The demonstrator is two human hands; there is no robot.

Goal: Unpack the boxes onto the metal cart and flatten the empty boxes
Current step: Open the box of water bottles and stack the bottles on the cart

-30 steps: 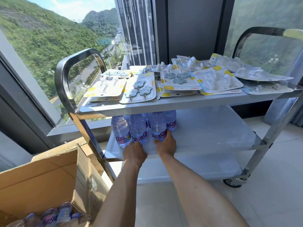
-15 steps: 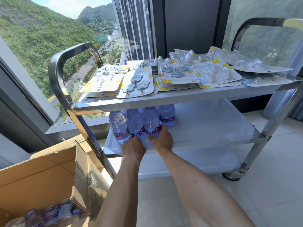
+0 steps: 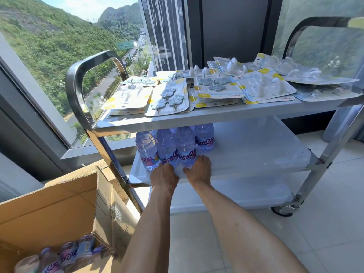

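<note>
A metal cart (image 3: 216,117) stands by the window. Several purple-labelled water bottles (image 3: 204,137) stand at the left of its middle shelf (image 3: 256,150). My left hand (image 3: 164,175) grips the base of one front bottle (image 3: 166,146). My right hand (image 3: 198,168) grips the base of the bottle beside it (image 3: 185,146), fingers along its right side. An open cardboard box (image 3: 49,203) sits on the floor at the lower left, with more bottles (image 3: 67,255) inside it.
Blister packs of wall hooks (image 3: 169,99) cover the top shelf. The cart's curved handle (image 3: 78,91) rises between the box and the shelves. A lower shelf (image 3: 246,194) and a wheel (image 3: 281,210) sit above the tiled floor (image 3: 295,243). A window ledge (image 3: 94,152) runs behind.
Both hands, with the two bottles in them, have moved a little deeper onto the middle shelf, closing up against the other bottles.
</note>
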